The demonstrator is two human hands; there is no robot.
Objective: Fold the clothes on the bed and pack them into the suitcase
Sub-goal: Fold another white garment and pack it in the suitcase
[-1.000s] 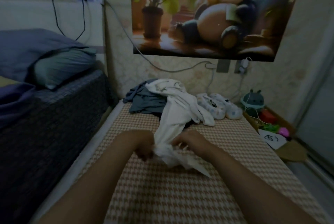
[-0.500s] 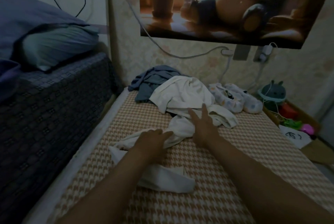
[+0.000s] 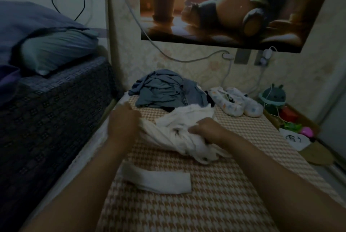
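A: What is lying around the work?

B: One blue-grey clothes heap [image 3: 164, 93] is sitting at the far end of the bed [image 3: 215, 205], just behind the white garment [image 3: 174, 136]. Two patterned slippers [image 3: 228, 101] are lying side by side to the right of the heap, near the wall. One white cloth strip [image 3: 159, 179] is lying flat on the near side, apart from the garment. One pillow [image 3: 60, 50] is resting on the higher bed at left. One cardboard box [image 3: 307, 121] of toys is standing off the right edge.

A: Anything standing in the way?

B: Both forearms are crossing the near bed. The right grip [image 3: 207, 130] is covering part of the garment's middle.

A: The grips?

B: The left grip [image 3: 123, 123] is curling round the garment's left edge. The right grip is clenching bunched fabric, knuckles up. The garment is lying crumpled mid-bed, stretching between the two.
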